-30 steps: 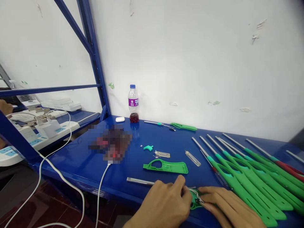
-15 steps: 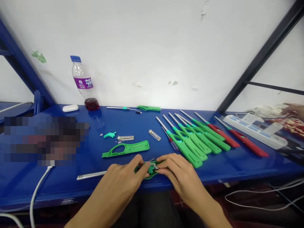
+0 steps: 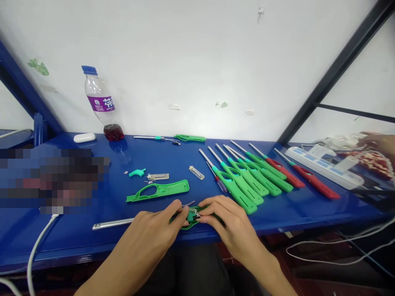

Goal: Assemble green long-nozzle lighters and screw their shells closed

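Observation:
Near the table's front edge lies an opened green stick lighter (image 3: 191, 218), its silver barrel (image 3: 114, 223) pointing left. White wires and a small black part show inside its shell. My left hand (image 3: 160, 228) is closed on the lighter, thumb and index finger pressing at its trigger area. The fingers of my right hand (image 3: 228, 216) pinch at the right end of the shell, by the wires; the fingertips partly hide what they hold. Just behind lies the loose green shell half (image 3: 173, 188). A turquoise trigger (image 3: 137, 172) and two clear fuel tanks (image 3: 158, 176) lie beyond it.
Several finished-looking green and red lighters (image 3: 243, 197) lie at right beside a screwdriver (image 3: 221, 184). A power strip (image 3: 324, 168) is farther right, with another person's hand (image 3: 381, 144) beyond. A drink bottle (image 3: 101, 107) and white case (image 3: 84, 137) stand back left.
The view has shifted slightly, so everything sits a little farther left. Both hands stay at the opened lighter with small finger movements. The other person's hand at far right has moved.

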A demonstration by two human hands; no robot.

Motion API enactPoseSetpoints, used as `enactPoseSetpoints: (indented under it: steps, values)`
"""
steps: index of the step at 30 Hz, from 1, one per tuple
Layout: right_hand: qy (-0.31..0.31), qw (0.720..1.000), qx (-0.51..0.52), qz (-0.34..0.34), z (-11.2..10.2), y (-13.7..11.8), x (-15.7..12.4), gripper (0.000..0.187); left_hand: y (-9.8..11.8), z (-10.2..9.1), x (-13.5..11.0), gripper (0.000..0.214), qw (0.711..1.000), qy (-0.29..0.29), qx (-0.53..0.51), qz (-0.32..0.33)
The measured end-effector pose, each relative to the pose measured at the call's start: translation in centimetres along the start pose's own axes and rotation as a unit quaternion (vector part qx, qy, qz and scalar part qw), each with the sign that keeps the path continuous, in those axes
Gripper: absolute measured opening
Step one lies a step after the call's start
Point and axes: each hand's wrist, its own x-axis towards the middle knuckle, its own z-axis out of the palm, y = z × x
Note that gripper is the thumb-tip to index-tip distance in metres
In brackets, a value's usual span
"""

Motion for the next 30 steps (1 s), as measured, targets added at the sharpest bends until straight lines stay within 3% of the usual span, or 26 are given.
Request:
enactPoseSetpoints:
  steps: [4,12,17,22,30]
  values:
    - [0.022,0.999,0.019,-0.015,0.0,0.0,0.0,0.009,0.0,-0.3,0.1,0.065,1.000,-0.008,0.003,-0.003]
    - [0.000,0.993,0.100,0.065,-0.7,0.2,0.1,0.015,0.4,-1.3,0.5,0.074,0.998,-0.060,0.005,-0.019]
    - [0.010,0.996,0.073,0.044,-0.4,-0.1,0.3,0.015,0.1,-0.5,0.3,0.077,1.000,0.003,0.001,-0.001]
    - [0.025,1.000,-0.018,-0.003,0.4,-0.7,0.2,0.013,-0.5,0.6,-0.2,0.064,0.995,0.099,-0.009,0.000]
    - [0.027,0.999,0.023,-0.002,0.9,0.0,-0.1,0.015,-0.1,1.6,-0.2,0.059,0.987,0.155,-0.019,-0.035]
